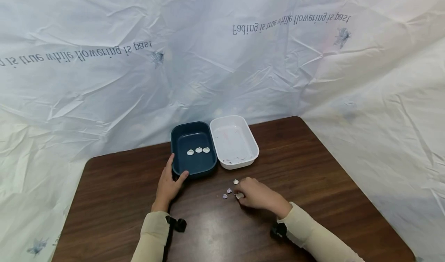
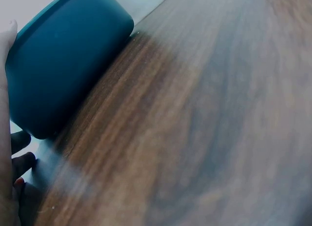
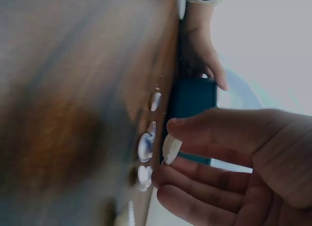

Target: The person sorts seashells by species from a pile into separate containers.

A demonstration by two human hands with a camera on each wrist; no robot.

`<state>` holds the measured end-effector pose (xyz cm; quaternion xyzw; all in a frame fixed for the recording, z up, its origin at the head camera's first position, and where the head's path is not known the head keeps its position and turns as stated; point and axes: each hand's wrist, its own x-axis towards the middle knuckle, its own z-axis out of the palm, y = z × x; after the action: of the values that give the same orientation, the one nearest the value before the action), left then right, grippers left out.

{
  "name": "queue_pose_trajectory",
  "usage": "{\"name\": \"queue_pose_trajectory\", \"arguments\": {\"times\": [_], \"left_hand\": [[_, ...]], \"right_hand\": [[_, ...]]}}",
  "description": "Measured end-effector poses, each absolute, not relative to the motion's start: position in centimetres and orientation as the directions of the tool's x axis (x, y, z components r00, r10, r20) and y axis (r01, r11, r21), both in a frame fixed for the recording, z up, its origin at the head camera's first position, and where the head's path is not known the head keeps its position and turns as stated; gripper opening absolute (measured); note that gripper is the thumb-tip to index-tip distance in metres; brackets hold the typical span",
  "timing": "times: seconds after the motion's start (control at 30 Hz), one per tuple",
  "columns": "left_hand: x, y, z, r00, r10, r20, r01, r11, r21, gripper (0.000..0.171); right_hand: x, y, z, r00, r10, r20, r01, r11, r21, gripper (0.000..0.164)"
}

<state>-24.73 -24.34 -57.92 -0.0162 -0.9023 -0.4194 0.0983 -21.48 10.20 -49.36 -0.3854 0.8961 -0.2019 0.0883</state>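
My right hand (image 1: 255, 193) pinches a pale seashell (image 3: 171, 149) between thumb and fingers, close over the table. Beside those fingers lie a white shell (image 1: 236, 181) and two small purplish shells (image 1: 229, 191). At the near left corner of a dark blue bin (image 1: 194, 173), my left hand (image 1: 167, 186) has its thumb at the front rim and its fingers extended along the left side. Three white shells (image 1: 199, 150) sit in a row inside this bin. In the left wrist view, the bin's outer wall (image 2: 68, 65) rises beside the left hand.
A white bin (image 1: 231, 138) stands against the blue one's right side, with small dark specks near its front end. Both are on a brown wooden table (image 1: 299, 157). Behind the table hangs a wrinkled white sheet (image 1: 194, 61) with printed lettering.
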Motion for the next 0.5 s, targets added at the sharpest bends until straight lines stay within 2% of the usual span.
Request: {"name": "queue_pose_trajectory", "arguments": {"times": [0.3,0.5], "left_hand": [[-24.7,-24.3,-57.7,-0.980,-0.055,0.192,0.112,0.646,0.755,0.094],[-24.8,-24.4,-57.9,-0.980,-0.063,0.187,0.101,0.653,0.750,0.095]], "right_hand": [[-23.2,8.7,-47.1,-0.598,-0.799,0.062,-0.735,0.516,-0.440,0.011],[-24.7,6.5,-44.8,-0.529,-0.842,0.103,-0.795,0.450,-0.407,0.018]]}}
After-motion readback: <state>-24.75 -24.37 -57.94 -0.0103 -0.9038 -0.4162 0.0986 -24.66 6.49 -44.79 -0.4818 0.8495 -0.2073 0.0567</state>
